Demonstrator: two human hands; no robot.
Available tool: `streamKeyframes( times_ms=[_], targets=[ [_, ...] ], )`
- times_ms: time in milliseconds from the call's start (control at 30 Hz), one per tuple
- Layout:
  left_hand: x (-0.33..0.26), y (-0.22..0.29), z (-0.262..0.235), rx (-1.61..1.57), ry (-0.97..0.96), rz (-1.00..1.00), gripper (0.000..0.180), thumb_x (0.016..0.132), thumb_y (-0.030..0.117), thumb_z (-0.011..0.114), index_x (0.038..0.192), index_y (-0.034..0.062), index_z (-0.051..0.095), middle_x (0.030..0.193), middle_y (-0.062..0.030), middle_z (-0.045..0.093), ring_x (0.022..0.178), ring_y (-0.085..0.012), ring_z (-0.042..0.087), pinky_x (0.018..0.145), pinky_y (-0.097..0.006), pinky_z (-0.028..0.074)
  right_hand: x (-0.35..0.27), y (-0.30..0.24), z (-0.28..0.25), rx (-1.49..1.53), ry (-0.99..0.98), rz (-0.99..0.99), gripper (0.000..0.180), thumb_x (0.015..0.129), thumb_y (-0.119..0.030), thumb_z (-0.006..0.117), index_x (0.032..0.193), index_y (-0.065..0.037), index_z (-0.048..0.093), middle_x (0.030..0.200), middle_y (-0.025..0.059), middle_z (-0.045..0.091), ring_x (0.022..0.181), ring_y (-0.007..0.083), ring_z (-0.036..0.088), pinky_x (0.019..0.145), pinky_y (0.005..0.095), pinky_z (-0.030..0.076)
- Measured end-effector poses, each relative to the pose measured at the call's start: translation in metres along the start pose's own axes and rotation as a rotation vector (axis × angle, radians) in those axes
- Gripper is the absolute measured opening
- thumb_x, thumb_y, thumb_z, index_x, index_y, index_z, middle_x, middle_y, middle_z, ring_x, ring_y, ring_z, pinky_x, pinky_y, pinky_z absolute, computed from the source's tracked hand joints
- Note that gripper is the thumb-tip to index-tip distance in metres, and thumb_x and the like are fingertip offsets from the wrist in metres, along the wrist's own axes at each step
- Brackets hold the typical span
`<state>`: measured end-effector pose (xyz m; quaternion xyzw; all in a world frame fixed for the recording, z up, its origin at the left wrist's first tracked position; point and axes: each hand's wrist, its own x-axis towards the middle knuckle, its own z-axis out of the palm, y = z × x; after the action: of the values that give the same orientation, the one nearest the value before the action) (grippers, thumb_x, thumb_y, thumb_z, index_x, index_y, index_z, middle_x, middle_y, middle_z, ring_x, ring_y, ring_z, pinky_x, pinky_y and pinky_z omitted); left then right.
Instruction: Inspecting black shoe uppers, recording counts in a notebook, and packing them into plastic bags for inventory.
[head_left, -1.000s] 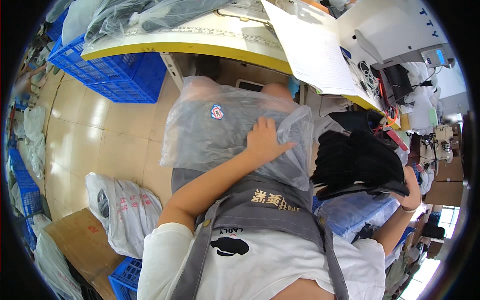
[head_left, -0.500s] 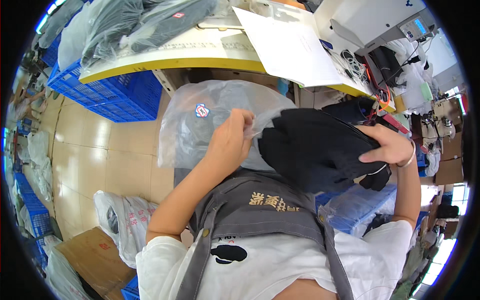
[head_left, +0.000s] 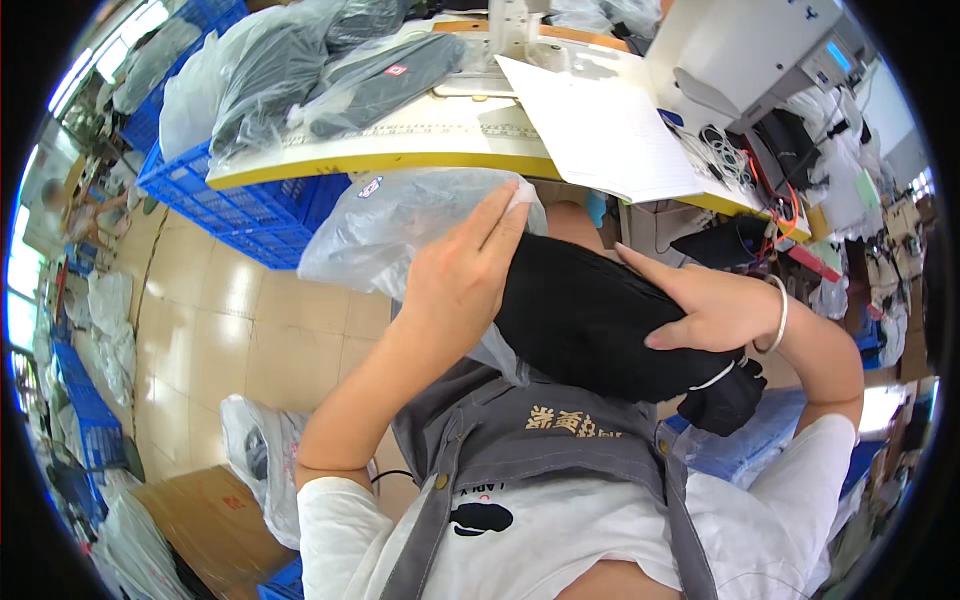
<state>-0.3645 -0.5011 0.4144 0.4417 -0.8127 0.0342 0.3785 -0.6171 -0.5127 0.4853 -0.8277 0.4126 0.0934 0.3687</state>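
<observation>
My left hand (head_left: pixel 462 272) grips the edge of a clear plastic bag (head_left: pixel 400 225) that lies across my lap, holding its mouth up. My right hand (head_left: pixel 700 305) rests flat on a folded black garment (head_left: pixel 590 320) and holds it against the bag's opening. The garment's left end sits behind my left hand, at or just inside the bag's mouth. A darker bundle of the same cloth (head_left: pixel 725 400) hangs below my right wrist, which wears a silver bracelet.
A yellow-edged worktable (head_left: pixel 420 150) lies ahead with bagged dark garments (head_left: pixel 370 75) and a white sheet of paper (head_left: pixel 600 125). Blue crates (head_left: pixel 235 205) stand at the left on a tan floor. A sewing machine (head_left: pixel 750 50) is at the right.
My right hand has brought the black garment from the right side over to the bag. My left hand has lifted from the flat bag and now grips its edge.
</observation>
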Motion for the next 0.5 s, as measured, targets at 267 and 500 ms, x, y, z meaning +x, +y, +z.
streamKeyframes(
  times_ms=[267, 500],
  targets=[
    [-0.003, 0.035, -0.028, 0.204, 0.037, 0.325, 0.034, 0.065, 0.005, 0.056, 0.097, 0.0, 0.063, 0.117, -0.0138, 0.057, 0.049, -0.0073, 0.044, 0.042, -0.02, 0.038, 0.035, 0.002, -0.004, 0.08, 0.137, -0.309, 0.095, 0.072, -0.019, 0.065, 0.139, 0.005, 0.002, 0.128, 0.0308, 0.04, 0.111, 0.0321, 0.05, 0.094, 0.0309, 0.038],
    [-0.023, 0.024, -0.06, 0.313, 0.074, 0.267, 0.03, 0.066, -0.007, 0.056, 0.095, -0.0036, 0.063, 0.109, -0.018, 0.061, 0.057, -0.0184, 0.057, 0.05, -0.026, 0.044, 0.094, -0.027, 0.006, 0.307, 0.108, -0.526, 0.084, 0.071, -0.008, 0.067, 0.139, 0.0, 0.019, 0.134, 0.0185, 0.039, 0.12, 0.0213, 0.041, 0.1, 0.029, 0.032]
  ],
)
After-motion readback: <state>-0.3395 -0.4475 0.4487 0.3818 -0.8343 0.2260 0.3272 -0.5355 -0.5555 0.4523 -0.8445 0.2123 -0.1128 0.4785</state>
